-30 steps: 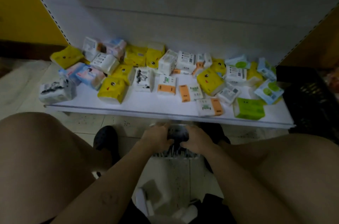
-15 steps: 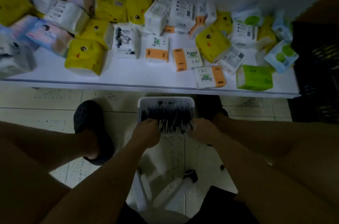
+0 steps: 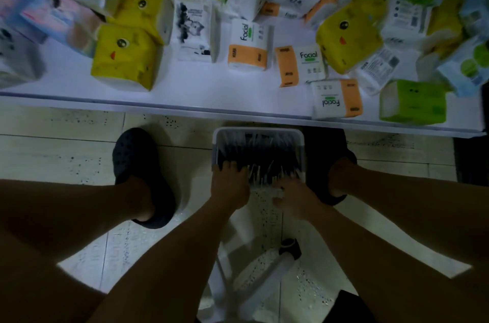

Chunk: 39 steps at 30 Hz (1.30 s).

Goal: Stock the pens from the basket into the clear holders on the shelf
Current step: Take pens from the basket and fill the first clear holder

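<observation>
A white basket [image 3: 300,142] full of dark pens [image 3: 260,154] stands on the tiled floor between my feet, just below the shelf's front edge. My left hand [image 3: 229,186] is at the basket's near left corner, its fingers curled over the near rim and lying on the pen ends. At the near right corner is my right hand [image 3: 292,194], blurred, thumb out to the left and fingertips by the rim. Whether it grips anything is unclear. No clear holders are in view.
The white shelf [image 3: 211,95] above the basket carries several tissue packs: yellow [image 3: 124,58], orange-and-white "Facial" [image 3: 248,48], green [image 3: 412,101]. My dark clogs [image 3: 140,164] flank the basket. A white stool frame with a black caster [image 3: 290,248] lies below my arms.
My view has tilted down and closer to the basket. The basket went down from shelf-edge height to the floor. My right hand has slipped back from the rim and blurs.
</observation>
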{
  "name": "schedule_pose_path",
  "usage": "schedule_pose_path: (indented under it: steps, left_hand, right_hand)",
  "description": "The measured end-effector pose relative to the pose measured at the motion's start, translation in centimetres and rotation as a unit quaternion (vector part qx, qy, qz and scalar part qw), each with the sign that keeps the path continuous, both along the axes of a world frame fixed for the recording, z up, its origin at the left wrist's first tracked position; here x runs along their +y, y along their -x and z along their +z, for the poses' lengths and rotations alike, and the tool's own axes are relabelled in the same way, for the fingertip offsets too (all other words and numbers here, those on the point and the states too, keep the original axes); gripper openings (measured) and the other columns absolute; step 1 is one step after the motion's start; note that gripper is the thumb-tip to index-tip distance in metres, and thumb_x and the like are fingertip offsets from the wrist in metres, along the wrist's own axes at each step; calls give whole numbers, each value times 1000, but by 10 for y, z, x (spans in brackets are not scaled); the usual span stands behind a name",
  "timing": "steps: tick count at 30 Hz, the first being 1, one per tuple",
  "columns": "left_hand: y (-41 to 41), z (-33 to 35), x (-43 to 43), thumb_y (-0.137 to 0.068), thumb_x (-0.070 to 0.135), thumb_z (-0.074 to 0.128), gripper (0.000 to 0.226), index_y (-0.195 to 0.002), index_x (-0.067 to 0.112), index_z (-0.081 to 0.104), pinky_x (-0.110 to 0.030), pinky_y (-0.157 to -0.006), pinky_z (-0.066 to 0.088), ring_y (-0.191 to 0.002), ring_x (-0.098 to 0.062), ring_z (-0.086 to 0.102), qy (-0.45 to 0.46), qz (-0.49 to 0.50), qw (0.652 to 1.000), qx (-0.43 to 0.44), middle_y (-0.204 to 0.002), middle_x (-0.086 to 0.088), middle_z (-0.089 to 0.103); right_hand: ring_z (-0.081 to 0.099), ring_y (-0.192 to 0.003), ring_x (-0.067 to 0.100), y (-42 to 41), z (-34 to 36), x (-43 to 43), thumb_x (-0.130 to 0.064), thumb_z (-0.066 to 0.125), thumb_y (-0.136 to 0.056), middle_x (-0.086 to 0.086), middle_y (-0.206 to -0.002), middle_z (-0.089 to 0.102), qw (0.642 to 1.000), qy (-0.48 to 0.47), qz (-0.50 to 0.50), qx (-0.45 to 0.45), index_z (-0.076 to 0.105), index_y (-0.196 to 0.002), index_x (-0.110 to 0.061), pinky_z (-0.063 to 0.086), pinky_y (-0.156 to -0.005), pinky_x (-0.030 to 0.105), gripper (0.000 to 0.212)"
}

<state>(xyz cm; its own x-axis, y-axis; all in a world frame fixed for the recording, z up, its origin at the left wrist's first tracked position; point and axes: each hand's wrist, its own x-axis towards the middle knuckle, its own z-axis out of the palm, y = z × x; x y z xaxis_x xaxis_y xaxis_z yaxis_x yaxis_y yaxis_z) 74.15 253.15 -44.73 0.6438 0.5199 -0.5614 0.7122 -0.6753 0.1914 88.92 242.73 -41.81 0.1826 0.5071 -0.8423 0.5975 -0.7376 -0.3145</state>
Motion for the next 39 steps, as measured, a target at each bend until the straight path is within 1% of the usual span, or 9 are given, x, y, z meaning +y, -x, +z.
schedule_pose_path:
  steps: [4,7,10,13,19,22,25,32,39]
  left_hand:
    - [-7,-2,-1,-88,37,52,41,-122,14,51,-48,-101,35,-109,-32,51,4,1,999,32,-115,-12,56]
    - [-11,-2,1,-87,28,54,31,-112,10,54,-39,-89,43,-102,-31,57,32,47,998,37,-109,-12,61]
    - [-15,0,5,-87,19,56,23,-106,6,56,-33,-74,44,-94,-31,62,91,139,986,26,-104,-12,64]
    - [-16,1,10,-88,19,57,31,-114,3,52,-36,-74,51,-94,-34,61,181,251,951,-5,-106,-15,63]
    - [-20,17,16,-89,19,61,48,-129,8,36,-35,-70,49,-89,-26,56,260,400,871,-115,-111,-11,56]
    - [-16,20,15,-88,30,62,66,-140,18,24,-39,-70,56,-88,-26,62,271,418,855,-144,-112,-9,61]
    - [-12,21,14,-93,22,49,47,-137,14,34,-33,-58,52,-80,-26,60,282,424,852,-119,-110,-15,61]
    - [-5,29,10,-100,20,35,24,-95,8,56,-31,-65,39,-74,-22,50,243,402,875,-113,-88,-11,57]
    - [1,30,14,-102,13,33,17,-105,12,50,-26,-56,38,-69,-16,47,273,434,849,-128,-89,-10,54]
  right_hand:
    - [50,-123,24,-5,-6,4,-20,60,-92,8,-137,51,1000,-9,-10,-3,54,-135,-12,44,-98,28,43]
    - [55,-104,23,-3,-5,7,-14,55,-95,6,-113,56,1000,-16,-16,4,60,-122,-10,41,-86,22,27]
    - [56,-93,23,-3,-6,8,-9,54,-95,8,-101,57,999,-25,-44,20,64,-110,-7,49,-93,39,18]
    - [56,-114,29,-3,-1,12,-12,53,-97,14,-126,58,999,-26,-25,6,54,-132,-3,46,-91,27,36]
    - [61,-99,29,6,-7,24,-25,59,-92,13,-104,66,996,-49,-43,-61,66,-109,-9,53,-84,36,25]
    - [63,-95,29,17,-7,36,-28,57,-92,11,-100,68,995,-54,-26,-78,66,-106,-11,54,-84,38,24]
    - [64,-90,30,21,-15,41,-32,56,-91,11,-98,68,993,-57,-32,-94,65,-102,-11,55,-82,41,25]
    - [65,-91,27,19,-20,49,-41,59,-92,10,-104,66,993,-41,-34,-106,59,-112,-9,48,-66,30,39]
    - [66,-93,28,21,-22,60,-30,62,-91,12,-106,68,992,-8,-15,-129,61,-109,-6,46,-65,31,31]
